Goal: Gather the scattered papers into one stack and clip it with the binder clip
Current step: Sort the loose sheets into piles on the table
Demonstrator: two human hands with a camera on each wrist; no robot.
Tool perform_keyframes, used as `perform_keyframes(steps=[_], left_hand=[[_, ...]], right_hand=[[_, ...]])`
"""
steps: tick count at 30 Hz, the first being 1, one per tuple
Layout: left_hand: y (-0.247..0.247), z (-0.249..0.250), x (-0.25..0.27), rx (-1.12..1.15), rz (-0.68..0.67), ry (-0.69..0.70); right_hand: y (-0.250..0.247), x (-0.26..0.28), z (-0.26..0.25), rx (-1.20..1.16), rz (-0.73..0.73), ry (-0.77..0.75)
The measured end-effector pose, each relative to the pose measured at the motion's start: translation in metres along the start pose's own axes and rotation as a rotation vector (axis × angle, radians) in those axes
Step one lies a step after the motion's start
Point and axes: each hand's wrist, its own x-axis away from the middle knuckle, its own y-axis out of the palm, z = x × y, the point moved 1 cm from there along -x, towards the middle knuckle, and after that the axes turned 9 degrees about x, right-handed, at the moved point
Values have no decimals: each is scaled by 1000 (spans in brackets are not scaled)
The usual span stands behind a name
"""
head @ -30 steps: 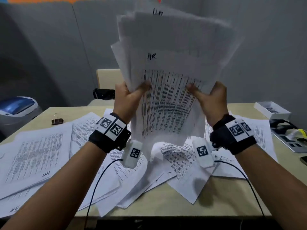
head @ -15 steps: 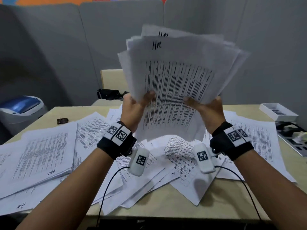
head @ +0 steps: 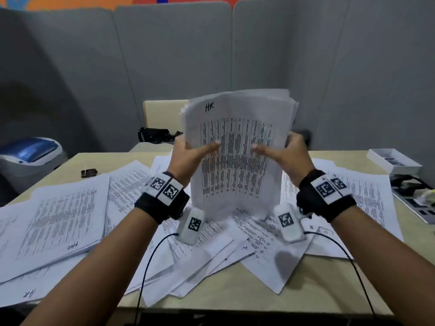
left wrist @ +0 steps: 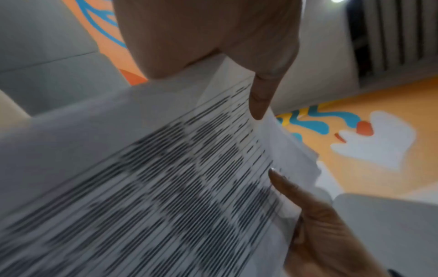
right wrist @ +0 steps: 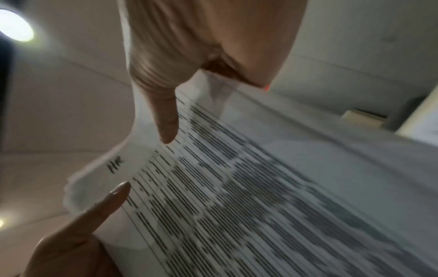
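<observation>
I hold a stack of printed papers [head: 237,158] upright, marked "HR" at its top, with its lower edge down among the loose sheets [head: 211,241] on the table. My left hand [head: 190,152] grips its left edge and my right hand [head: 286,154] its right edge, thumbs on the front sheet and fingers hidden behind. The left wrist view shows my left thumb [left wrist: 259,97] on the stack [left wrist: 166,187]. In the right wrist view my right thumb [right wrist: 166,121] lies on the stack [right wrist: 249,196]. A dark binder clip [head: 89,172] lies on the table at far left.
More sheets form a pile [head: 58,220] at the left and others [head: 367,208] spread to the right. A white box [head: 393,161] and a power strip [head: 414,201] sit at the right edge. A blue-lidded bin [head: 28,156] stands left, and a chair [head: 162,114] behind the beige table [head: 235,300].
Both hands have brought the stack down from high in the air to the table. Its fanned-out sheets now sit more evenly together.
</observation>
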Motion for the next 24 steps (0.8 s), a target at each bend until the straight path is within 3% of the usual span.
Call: perform_keyframes(steps=[5, 10, 15, 17, 21, 24], left_hand=[[10, 38, -17, 70, 11, 154], [1, 1, -13, 67, 78, -38], [-16, -60, 8, -142, -41, -183], [-21, -69, 16, -262, -36, -172], [-44, -54, 5, -467, 99, -47], [-78, -39, -9, -459, 179, -114]], right_hand=[[-2, -11, -29, -104, 101, -70], [18, -11, 23, -65, 43, 163], [31, 10, 59, 75, -46, 243], [30, 14, 65, 109, -46, 252], [28, 9, 72, 195, -35, 209], [34, 10, 83, 250, -136, 342]])
